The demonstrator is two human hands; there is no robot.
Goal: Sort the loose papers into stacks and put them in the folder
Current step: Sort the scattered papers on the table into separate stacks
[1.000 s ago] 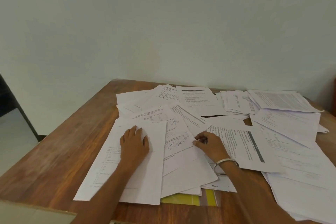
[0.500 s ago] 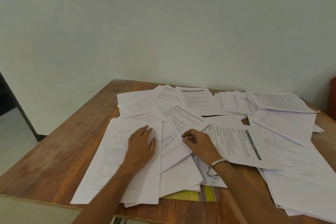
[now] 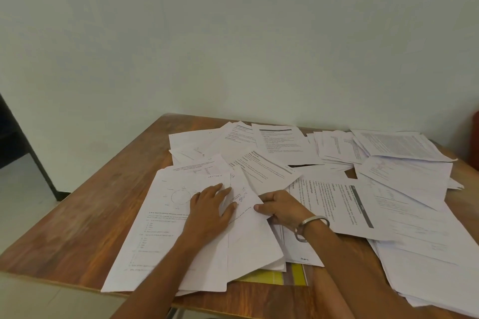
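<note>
Loose white printed papers [image 3: 282, 147] lie scattered over the wooden table [image 3: 90, 210]. My left hand [image 3: 210, 212] rests flat, fingers apart, on a large sheet with a circle diagram [image 3: 166, 217] at the front left. My right hand [image 3: 281, 207], a metal bangle on its wrist, pinches the edge of a handwritten sheet [image 3: 248, 230] lying between the two hands. A yellow folder [image 3: 272, 277] shows only as a strip under the pile near the table's front edge.
Thick overlapping stacks of paper [image 3: 427, 248] cover the right half of the table, some hanging past the front edge. Bare wood shows along the left side. A pale wall stands behind, and a dark frame [image 3: 23, 142] at far left.
My right hand slid left and took the edge of the handwritten sheet, dragging it leftwards. My left hand shifted right and forward on the diagram sheet, uncovering the circle drawing.
</note>
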